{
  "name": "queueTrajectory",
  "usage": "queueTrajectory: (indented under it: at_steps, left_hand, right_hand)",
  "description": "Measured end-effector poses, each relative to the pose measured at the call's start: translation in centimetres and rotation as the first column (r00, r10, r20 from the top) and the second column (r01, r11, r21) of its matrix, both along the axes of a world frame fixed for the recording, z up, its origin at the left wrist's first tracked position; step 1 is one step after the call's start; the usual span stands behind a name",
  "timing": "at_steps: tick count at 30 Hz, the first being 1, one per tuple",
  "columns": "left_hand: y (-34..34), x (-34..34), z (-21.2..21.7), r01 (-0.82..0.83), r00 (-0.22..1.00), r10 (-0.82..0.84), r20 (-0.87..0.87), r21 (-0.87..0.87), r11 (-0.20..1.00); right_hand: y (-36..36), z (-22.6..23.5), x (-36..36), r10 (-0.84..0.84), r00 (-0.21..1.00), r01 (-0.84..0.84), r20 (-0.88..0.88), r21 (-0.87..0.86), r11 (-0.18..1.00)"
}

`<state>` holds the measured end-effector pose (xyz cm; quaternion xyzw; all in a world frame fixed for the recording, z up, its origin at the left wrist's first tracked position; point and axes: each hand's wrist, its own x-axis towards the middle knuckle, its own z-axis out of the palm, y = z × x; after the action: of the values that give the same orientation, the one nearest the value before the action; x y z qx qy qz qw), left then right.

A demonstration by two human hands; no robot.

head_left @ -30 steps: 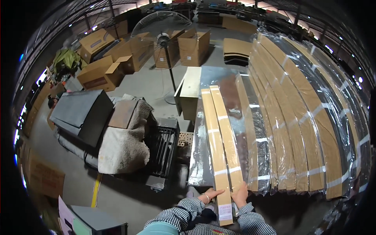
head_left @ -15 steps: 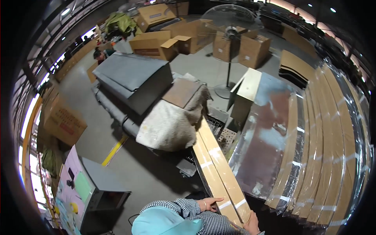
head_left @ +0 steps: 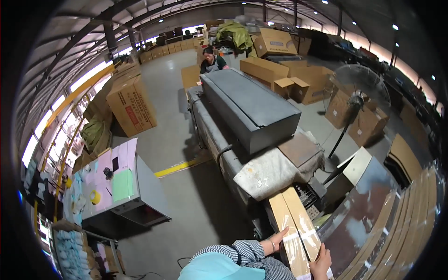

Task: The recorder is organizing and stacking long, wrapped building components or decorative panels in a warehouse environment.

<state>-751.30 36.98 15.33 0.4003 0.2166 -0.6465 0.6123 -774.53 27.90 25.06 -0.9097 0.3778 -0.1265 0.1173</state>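
Two long, narrow cardboard packs (head_left: 283,215) in clear film lie side by side, with white bands across them. Their far ends pass under a dirty pale cloth (head_left: 265,173) hanging over the mouth of a long grey machine (head_left: 210,133). My left hand (head_left: 278,239) is closed on the left edge of the packs, thumb lying on top. Opposite it, my right hand (head_left: 320,264) grips the right edge, a bit closer to me. Both sleeves are checkered. The fingers beneath the packs are hidden, as are the pack ends under the cloth.
A bench (head_left: 368,212) with a worn top and a row of film-wrapped cardboard strips (head_left: 410,224) stand to the right. A pedestal fan (head_left: 356,101) is beyond. At left is a grey cabinet (head_left: 154,186) with papers. A co-worker (head_left: 213,61) is at the machine's far end.
My view has turned left, so the scene sits further right and more of the machine shows. Both hands are now closer to the cloth, still holding the packs, with less pack length visible.
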Motion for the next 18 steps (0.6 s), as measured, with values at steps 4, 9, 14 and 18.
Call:
queueTrajectory:
  at_steps: [4,9,14,18]
  left_hand:
    - [0.4,1.6,-2.2,-0.07,0.995,0.055,-0.084,-0.18,0.981]
    - [-1.1,3.7,-2.1,-0.1,0.993,0.091,-0.073,-0.131,0.986]
    - [-2.4,5.5,-6.1,-0.13,0.981,0.085,-0.172,-0.268,0.955]
    - [-5.9,9.5,-5.3,-0.053,0.999,0.054,-0.001,-0.207,0.977]
  right_hand:
    - [0.2,3.9,2.6,0.054,0.993,-0.048,-0.101,0.053,0.997]
    - [-1.3,2.9,4.2,0.068,0.995,-0.067,-0.075,0.018,0.998]
    - [-3.7,-1.0,5.8,0.083,0.996,-0.084,0.029,0.007,0.996]
    - [-9.0,1.2,9.4,0.147,0.988,-0.145,0.045,-0.047,0.988]
